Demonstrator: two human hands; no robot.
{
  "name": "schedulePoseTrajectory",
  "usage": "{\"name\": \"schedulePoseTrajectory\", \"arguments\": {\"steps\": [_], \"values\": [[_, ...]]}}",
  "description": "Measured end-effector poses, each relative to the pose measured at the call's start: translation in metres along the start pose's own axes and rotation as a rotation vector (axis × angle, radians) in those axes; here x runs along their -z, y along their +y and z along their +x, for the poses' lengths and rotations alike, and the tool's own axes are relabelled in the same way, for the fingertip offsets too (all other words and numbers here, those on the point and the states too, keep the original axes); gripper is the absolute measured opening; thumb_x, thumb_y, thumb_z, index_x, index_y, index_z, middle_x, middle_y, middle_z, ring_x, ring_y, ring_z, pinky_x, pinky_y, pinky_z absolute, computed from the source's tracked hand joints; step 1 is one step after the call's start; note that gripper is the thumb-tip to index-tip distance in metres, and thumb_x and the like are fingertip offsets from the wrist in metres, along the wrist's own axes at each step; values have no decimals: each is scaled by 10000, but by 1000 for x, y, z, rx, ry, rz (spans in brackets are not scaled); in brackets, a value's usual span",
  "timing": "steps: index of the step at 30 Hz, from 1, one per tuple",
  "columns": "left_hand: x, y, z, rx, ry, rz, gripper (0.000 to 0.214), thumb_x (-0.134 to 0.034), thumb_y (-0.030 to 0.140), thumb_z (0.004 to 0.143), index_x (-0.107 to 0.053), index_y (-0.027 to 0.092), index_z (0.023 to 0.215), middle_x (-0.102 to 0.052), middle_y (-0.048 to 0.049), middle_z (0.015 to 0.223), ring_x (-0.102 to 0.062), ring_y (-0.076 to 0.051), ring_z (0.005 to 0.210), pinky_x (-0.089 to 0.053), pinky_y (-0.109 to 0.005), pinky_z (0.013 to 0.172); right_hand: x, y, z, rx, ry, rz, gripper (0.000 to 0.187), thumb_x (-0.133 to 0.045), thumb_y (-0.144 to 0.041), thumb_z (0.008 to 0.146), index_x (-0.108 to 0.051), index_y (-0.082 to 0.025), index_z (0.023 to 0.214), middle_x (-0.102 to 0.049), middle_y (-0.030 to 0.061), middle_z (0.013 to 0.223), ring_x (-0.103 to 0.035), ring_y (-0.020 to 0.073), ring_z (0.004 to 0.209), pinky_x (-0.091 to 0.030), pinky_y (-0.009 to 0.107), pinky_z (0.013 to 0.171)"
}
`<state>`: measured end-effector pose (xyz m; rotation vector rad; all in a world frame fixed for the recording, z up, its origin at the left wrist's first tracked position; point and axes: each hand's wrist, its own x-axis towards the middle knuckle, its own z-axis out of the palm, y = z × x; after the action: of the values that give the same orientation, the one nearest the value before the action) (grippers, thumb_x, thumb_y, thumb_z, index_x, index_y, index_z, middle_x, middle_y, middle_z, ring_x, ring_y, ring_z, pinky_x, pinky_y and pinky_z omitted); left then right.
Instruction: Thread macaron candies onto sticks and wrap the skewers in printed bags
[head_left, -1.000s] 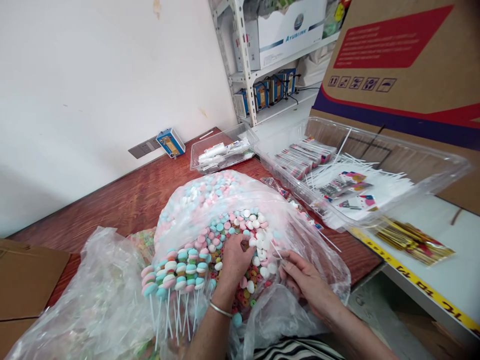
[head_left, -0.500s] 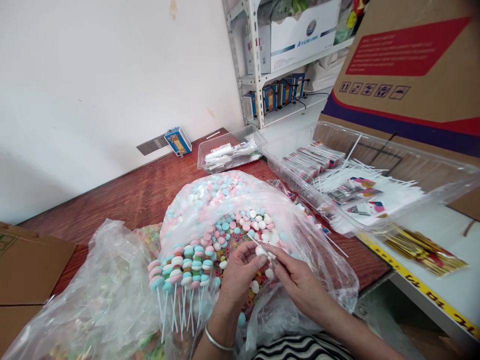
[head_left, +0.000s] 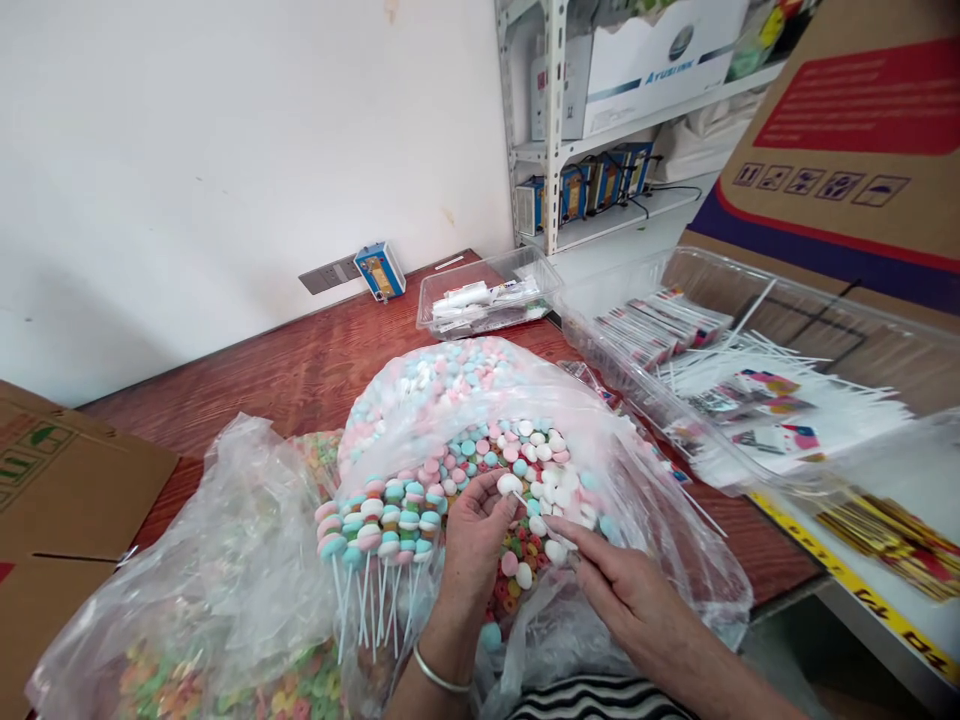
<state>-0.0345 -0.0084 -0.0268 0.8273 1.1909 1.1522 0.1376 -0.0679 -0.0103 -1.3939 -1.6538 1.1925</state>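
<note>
My left hand (head_left: 478, 530) pinches a white marshmallow (head_left: 510, 484) between thumb and fingertips. A thin white stick (head_left: 520, 498) runs from that marshmallow toward my right hand (head_left: 619, 585), whose thumb and fingers are closed on its other end. Both hands are over an opened plastic bag of pink, blue and white marshmallows (head_left: 559, 485), with coloured gummy rings (head_left: 517, 590) below them. Left of my left hand lies a bunch of candy skewers (head_left: 386, 520), marshmallows and gummies stacked on white sticks that point toward me.
A clear bag of gummy rings (head_left: 247, 600) lies at the left, beside a cardboard box (head_left: 82, 480). To the right, a large clear tray (head_left: 637, 385) holds white sticks and printed packets. Gold ties (head_left: 885, 530) lie beyond the yellow tape. A smaller tray (head_left: 487, 310) stands behind.
My hands have drawn apart, the right one moving down and right. The white marshmallow now shows in my left fingertips with the stick at it. The view has swung slightly left.
</note>
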Motion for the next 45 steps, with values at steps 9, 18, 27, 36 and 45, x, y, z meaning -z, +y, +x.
{"name": "schedulePoseTrajectory", "arguments": {"steps": [9, 18, 27, 36, 45], "values": [[-2, -2, -5, -57, -1, 107, 303, -706, 315, 787, -653, 165, 1044, -695, -35, 864, -625, -135, 760, -504, -250, 719, -2, 2, 0, -66, -22, -23, 470, -429, -254, 914, -598, -259, 1353, -743, 50, 845, -686, 273, 832, -485, 367, 794], [-3, -11, -5, -214, -22, 296, 259, -665, 265, 815, -659, 168, 1054, -707, -77, 965, -657, -181, 886, -526, -302, 809, -9, -9, 5, -138, 22, 180, 316, -470, -230, 871, -724, -248, 1058, -565, -33, 530, -484, 157, 471, -366, 264, 491], [2, -20, -6, -243, -50, 368, 240, -644, 221, 810, -686, 167, 1040, -711, -74, 950, -649, -183, 849, -524, -296, 758, -6, -10, 13, -126, -34, 107, 322, -442, -262, 892, -713, -200, 1054, -582, -16, 565, -580, 194, 614, -439, 269, 575], [-2, -38, -19, -187, -50, 365, 262, -607, 164, 810, -679, 190, 1061, -718, -79, 1040, -666, -199, 949, -523, -344, 866, -19, 15, 23, -74, -48, -79, 211, -368, -231, 897, -578, -210, 886, -659, 29, 774, -608, 200, 712, -427, 296, 650], [1, -34, -17, -160, -118, 688, 607, -505, 124, 830, -444, 218, 1426, -719, -19, 933, -575, -111, 580, -485, -243, 580, -15, 39, 29, -157, -43, -116, 199, -343, -300, 891, -424, -237, 721, -573, 8, 683, -539, 190, 641, -358, 297, 596]]}}
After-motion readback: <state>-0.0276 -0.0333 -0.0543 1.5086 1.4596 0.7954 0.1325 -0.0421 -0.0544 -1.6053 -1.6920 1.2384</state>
